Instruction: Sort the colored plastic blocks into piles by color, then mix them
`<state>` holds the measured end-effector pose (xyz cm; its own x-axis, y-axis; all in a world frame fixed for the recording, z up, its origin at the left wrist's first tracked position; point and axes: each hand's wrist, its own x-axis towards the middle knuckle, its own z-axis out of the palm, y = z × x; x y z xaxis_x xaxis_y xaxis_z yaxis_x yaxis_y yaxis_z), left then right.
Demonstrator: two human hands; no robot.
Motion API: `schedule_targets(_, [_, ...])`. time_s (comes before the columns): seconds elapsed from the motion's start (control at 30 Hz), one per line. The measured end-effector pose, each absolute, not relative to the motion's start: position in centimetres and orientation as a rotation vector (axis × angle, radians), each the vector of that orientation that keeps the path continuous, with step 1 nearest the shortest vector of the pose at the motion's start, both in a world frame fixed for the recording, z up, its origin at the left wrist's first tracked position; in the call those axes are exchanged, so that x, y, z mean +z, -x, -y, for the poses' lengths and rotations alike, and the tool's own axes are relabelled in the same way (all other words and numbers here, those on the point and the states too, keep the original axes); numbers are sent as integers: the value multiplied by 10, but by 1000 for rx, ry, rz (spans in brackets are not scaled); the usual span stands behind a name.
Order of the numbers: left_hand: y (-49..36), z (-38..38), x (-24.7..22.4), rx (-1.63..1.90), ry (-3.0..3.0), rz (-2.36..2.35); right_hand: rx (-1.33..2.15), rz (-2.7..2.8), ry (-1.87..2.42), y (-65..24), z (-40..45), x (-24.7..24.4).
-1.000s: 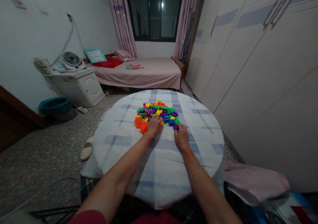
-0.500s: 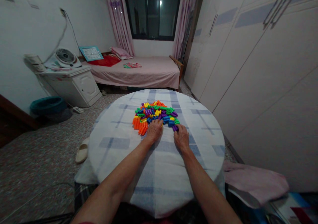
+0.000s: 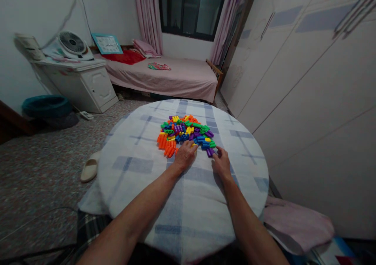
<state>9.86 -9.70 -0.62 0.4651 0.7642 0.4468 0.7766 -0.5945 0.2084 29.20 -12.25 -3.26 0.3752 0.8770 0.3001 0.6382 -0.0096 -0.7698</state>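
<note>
A heap of plastic building blocks [image 3: 178, 129] in orange, green, blue, purple and yellow lies on the round table [image 3: 138, 194]. My left hand [image 3: 186, 155] rests at the near edge of the heap, fingers curled down over a yellow block [image 3: 194, 145] that shows only in part. Just right of the heap is my right hand [image 3: 222, 162], its thumb and fingers apart. Its fingertips are close beside a purple block [image 3: 210, 152]; whether they touch it is hard to see. Orange blocks [image 3: 162, 141] lie left of my left hand.
A checked cloth covers the table. Beyond it stands a bed [image 3: 188, 77] under a window. On the left are a white cabinet [image 3: 98, 89] with a fan [image 3: 73, 44] and a teal bin [image 3: 47, 106]. A white wardrobe [image 3: 293, 81] lines the right side.
The view has tilted and shifted a little. My right hand has drawn slightly off to the right of the purple block, fingers more apart. My left hand stays at the heap's near edge.
</note>
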Motion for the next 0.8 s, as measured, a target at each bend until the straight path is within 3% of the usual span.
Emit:
schedule_targets(0.13, [-96,99,-6,-816,2673,1422,610,1256,1797,-311,95,-12])
schedule_targets(0.3, [-96,102,-3,-666,2628,1516,422,1198,1605,-320,53,14])
schedule_targets(0.57, [-100,104,11,-386,2633,1533,319,1000,1670,-302,46,-28])
schedule_targets(0.8, [-108,89,20,-221,2631,1589,207,1133,1646,-300,55,-28])
